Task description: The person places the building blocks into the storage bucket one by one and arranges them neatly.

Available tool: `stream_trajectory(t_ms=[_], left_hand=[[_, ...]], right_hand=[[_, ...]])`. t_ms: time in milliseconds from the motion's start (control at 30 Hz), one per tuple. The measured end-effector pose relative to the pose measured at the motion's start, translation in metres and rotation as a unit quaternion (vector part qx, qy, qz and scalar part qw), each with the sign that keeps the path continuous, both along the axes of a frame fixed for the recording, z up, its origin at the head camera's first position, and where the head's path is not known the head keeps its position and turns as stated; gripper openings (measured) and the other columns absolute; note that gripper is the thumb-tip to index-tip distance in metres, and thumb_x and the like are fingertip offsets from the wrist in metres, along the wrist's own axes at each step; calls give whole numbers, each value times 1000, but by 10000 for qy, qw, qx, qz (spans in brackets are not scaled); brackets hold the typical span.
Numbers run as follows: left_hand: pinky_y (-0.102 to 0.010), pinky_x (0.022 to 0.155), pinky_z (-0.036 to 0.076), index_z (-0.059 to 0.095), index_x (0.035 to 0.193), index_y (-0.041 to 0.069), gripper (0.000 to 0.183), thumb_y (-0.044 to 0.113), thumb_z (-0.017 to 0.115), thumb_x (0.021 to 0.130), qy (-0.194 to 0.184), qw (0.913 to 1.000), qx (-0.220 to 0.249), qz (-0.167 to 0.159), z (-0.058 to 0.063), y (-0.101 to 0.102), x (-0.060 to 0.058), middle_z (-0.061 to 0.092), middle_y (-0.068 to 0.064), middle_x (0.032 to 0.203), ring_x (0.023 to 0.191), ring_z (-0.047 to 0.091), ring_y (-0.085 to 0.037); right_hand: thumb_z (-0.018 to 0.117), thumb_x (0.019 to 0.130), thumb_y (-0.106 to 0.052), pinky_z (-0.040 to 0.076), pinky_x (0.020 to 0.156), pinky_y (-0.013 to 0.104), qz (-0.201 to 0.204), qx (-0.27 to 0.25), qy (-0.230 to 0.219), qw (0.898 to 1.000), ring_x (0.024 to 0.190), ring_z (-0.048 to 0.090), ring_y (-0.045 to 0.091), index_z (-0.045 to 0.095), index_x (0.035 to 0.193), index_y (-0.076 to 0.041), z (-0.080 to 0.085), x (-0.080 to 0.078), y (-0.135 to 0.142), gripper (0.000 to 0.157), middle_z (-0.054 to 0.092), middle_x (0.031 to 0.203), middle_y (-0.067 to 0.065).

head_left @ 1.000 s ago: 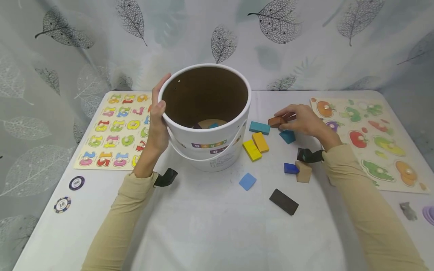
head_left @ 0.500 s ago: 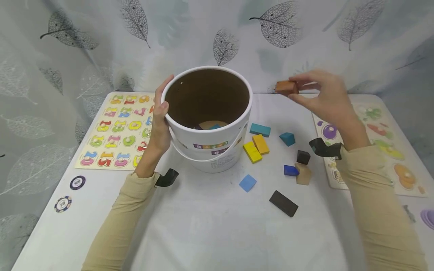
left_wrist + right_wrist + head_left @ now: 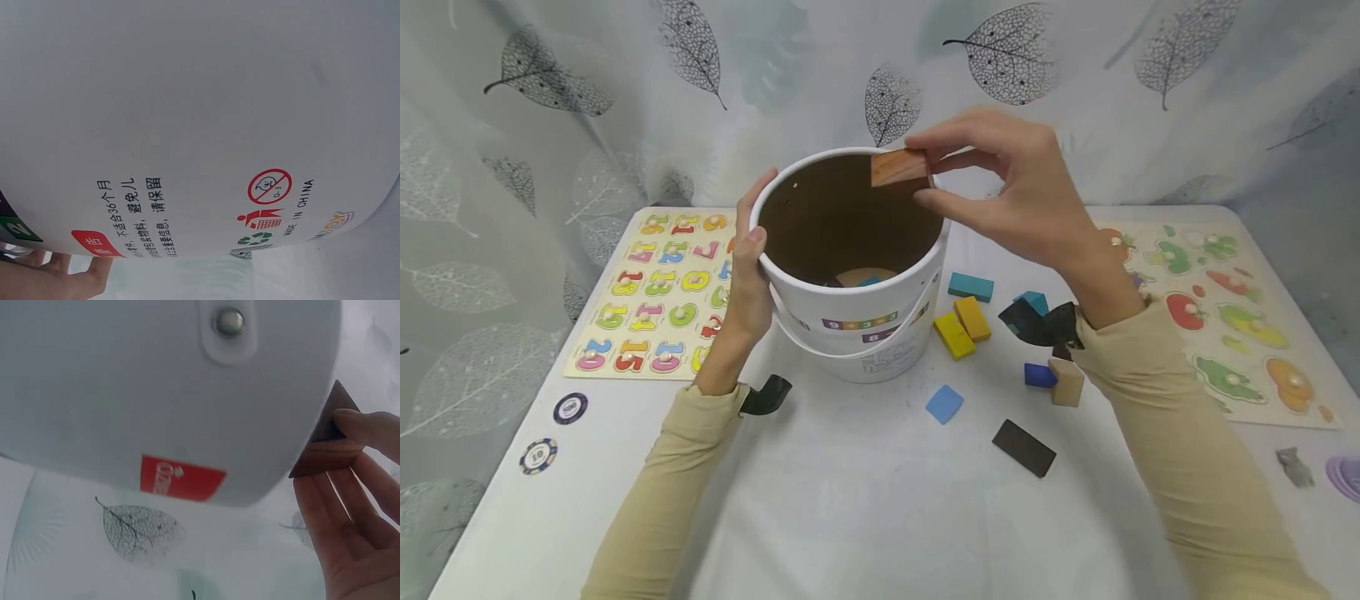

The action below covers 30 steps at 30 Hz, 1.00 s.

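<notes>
A white bucket (image 3: 880,350) with a wire-thin white handle stands on the table; blocks show at its bottom. My left hand (image 3: 749,283) holds its left side near the rim, and in the left wrist view the fingers (image 3: 94,278) lie along the printed wall. Between thumb and fingers my right hand (image 3: 1011,187) pinches a reddish-brown wooden block (image 3: 898,168) over the right part of the bucket's mouth. Its triangular face shows in the right wrist view, where the block (image 3: 328,450) appears past the bucket's edge.
Right of the bucket lie yellow blocks (image 3: 954,335), a teal block (image 3: 971,287), a light blue block (image 3: 944,404), a dark block (image 3: 1024,447) and a blue block (image 3: 1039,375). Puzzle boards (image 3: 574,360) flank both sides. Two chips (image 3: 538,455) are at the left.
My right hand has lifted the reddish-brown block off the table and brought it left over the bucket's mouth. The left hand and the bucket have stayed in place.
</notes>
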State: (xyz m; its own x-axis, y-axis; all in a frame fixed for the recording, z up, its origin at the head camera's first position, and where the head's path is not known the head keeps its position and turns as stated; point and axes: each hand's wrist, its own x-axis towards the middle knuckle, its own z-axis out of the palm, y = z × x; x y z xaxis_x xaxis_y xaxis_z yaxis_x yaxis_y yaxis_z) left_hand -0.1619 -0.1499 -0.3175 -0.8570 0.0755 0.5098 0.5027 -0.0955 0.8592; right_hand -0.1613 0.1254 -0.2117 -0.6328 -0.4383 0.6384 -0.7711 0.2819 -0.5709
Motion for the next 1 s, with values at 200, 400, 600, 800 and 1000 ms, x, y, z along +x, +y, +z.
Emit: stream_trajectory(t_ms=[200, 400, 600, 800, 1000], left_hand=[[-38, 101, 40, 32, 150, 18, 77, 57, 42, 85, -48, 10000, 15, 7, -1, 1, 0, 43, -9, 145, 127, 42, -30], [-37, 100, 40, 33, 150, 19, 75, 56, 42, 85, -43, 10000, -15, 68, -1, 0, 1, 43, -7, 145, 128, 41, -29], [-38, 101, 39, 32, 151, 19, 75, 55, 41, 86, -75, 10000, -55, 35, 0, -1, 1, 43, -8, 146, 128, 41, -29], [-39, 102, 39, 31, 151, 19, 74, 54, 41, 86, -64, 10000, -21, -25, 0, 0, 2, 42, -9, 146, 129, 40, -31], [-39, 102, 38, 31, 151, 20, 75, 56, 41, 87, 9, 10000, -63, 14, 0, 0, 2, 42, -9, 146, 129, 40, -32]], right_hand=[[77, 77, 3, 52, 92, 26, 205, 76, -87, 9997, 100, 63, 10, 68, 117, 1, -6, -3, -11, 41, 68, 112, 10], [78, 76, 0, 53, 89, 25, 210, 221, -123, 9995, 97, 64, 10, 68, 116, 0, -10, -4, -16, 41, 68, 113, 9], [77, 78, 0, 53, 90, 25, 271, 254, -102, 9993, 98, 66, 14, 68, 114, 1, -14, -3, -16, 37, 68, 113, 9], [75, 79, 3, 51, 93, 24, 136, 232, -59, 9996, 103, 66, 12, 67, 117, 1, -5, 5, 1, 39, 68, 116, 9], [72, 77, 12, 50, 95, 22, -312, 76, -184, 9993, 105, 65, 12, 67, 119, 1, -3, 18, 37, 44, 68, 117, 6]])
